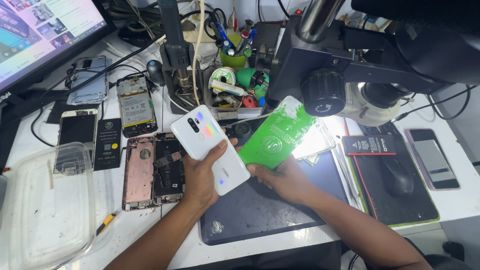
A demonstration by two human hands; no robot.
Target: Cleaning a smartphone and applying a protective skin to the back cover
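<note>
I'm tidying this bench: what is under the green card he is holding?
Under the green rectangular card, held by the right hand, lie a dark blue work mat and a clear glossy sheet. Whatever lies directly beneath the card is covered.

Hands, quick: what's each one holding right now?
Left hand: closed around the white phone, its back facing up.
Right hand: gripping the green plate by its lower edge.

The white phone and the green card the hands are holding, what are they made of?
The white phone in the left hand looks like glossy plastic or glass: its back shows rainbow glints. The green card in the right hand seems thin shiny plastic, catching lamp glare.
</note>
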